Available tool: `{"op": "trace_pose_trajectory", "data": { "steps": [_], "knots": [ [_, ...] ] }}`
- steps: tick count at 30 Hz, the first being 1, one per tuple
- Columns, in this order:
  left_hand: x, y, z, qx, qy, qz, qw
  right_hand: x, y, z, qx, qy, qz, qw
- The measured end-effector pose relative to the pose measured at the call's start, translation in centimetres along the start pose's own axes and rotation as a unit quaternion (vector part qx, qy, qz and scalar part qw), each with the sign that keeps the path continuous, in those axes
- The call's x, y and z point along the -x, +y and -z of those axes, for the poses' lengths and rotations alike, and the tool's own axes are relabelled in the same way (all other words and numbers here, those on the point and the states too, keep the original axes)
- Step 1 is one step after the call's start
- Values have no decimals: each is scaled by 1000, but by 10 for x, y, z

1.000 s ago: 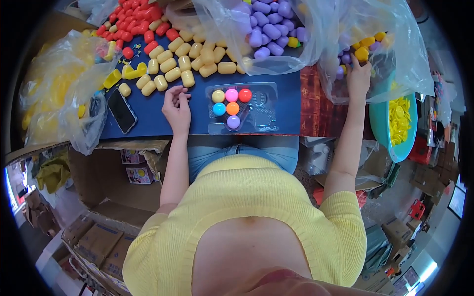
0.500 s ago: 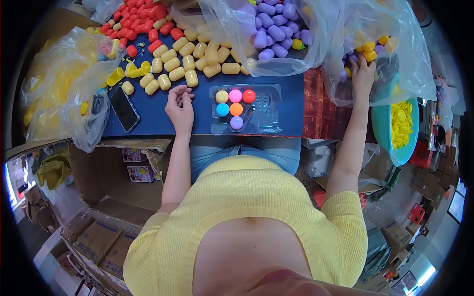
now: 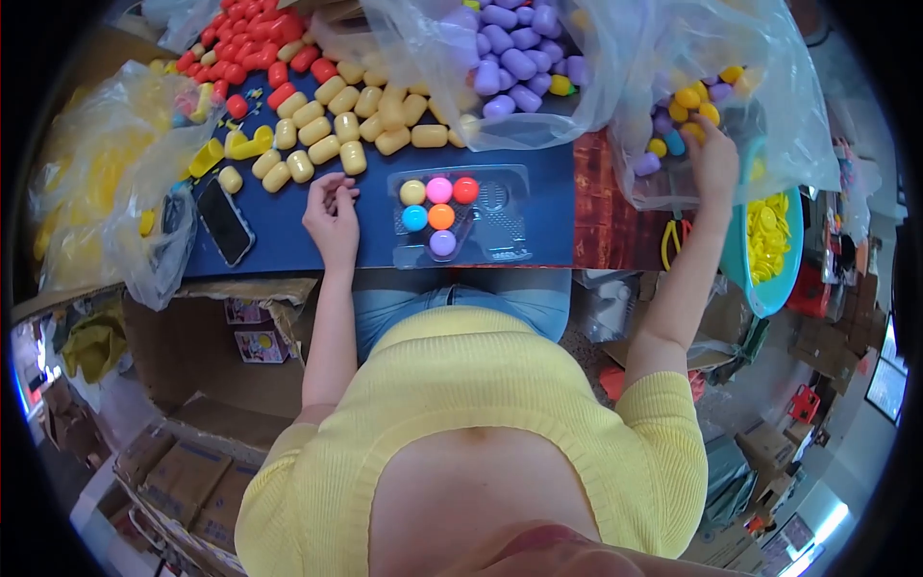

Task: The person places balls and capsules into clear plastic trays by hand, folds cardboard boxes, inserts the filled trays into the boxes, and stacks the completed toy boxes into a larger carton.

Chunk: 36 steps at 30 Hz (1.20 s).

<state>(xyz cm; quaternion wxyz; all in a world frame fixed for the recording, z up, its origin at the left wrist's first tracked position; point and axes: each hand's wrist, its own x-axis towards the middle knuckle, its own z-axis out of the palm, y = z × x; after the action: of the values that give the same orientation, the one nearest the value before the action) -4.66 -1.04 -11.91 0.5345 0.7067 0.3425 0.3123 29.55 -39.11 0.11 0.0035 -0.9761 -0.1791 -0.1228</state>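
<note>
My left hand (image 3: 333,223) rests on the blue table mat (image 3: 375,226), fingers loosely curled and nothing showing in them. Right of it lies a clear plastic tray (image 3: 510,226) holding several round coloured pieces, among them an orange one (image 3: 440,217) and a purple one (image 3: 442,242). At the mouth of a clear plastic bag (image 3: 779,125), my right hand (image 3: 715,163) has its fingers closed around a yellow-orange capsule (image 3: 692,132), partly hidden by the fingers. More yellow, purple and blue capsules lie beside those fingertips, including a blue one (image 3: 674,143).
Cream capsules (image 3: 325,149), red capsules (image 3: 255,43) and bagged purple capsules (image 3: 519,63) cover the back. A phone (image 3: 227,222) lies left. Yellow-handled pliers (image 3: 673,240) and a turquoise basin (image 3: 791,260) of yellow pieces are at right. An open carton (image 3: 159,351) stands below.
My right hand has drawn back slightly and turned among the yellow capsules, exposing a blue capsule and the pliers. The whole view has shifted a little left; my left hand stays by the tray.
</note>
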Motion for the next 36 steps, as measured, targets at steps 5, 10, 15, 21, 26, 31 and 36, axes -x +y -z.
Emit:
{"op": "trace_pose_trajectory", "data": {
  "steps": [5, 10, 15, 21, 26, 31, 36],
  "knots": [
    [-3, 3, -2, 2, 19, -7, 1000, 81, -115, 85, -407, -15, 50, 912],
    [-2, -1, -3, 9, 12, -28, 999, 140, -200, 31, -392, -24, 328, 859],
    [-18, 23, 39, -22, 32, -30, 999, 148, -230, 9, -325, -12, 307, 894],
    [-75, 40, 139, -246, 112, -57, 961, 153, -249, 5, -379, -18, 276, 883],
    [-178, -30, 192, -517, -2, -137, 845, 162, -246, 7, -330, -38, 272, 903],
    [-213, -53, 175, -556, 6, -137, 820, 160, -237, 9, -355, -35, 249, 901],
    [-158, 19, 153, -404, 85, -63, 909, 167, -221, 18, -507, -94, 171, 840]
  ]
}}
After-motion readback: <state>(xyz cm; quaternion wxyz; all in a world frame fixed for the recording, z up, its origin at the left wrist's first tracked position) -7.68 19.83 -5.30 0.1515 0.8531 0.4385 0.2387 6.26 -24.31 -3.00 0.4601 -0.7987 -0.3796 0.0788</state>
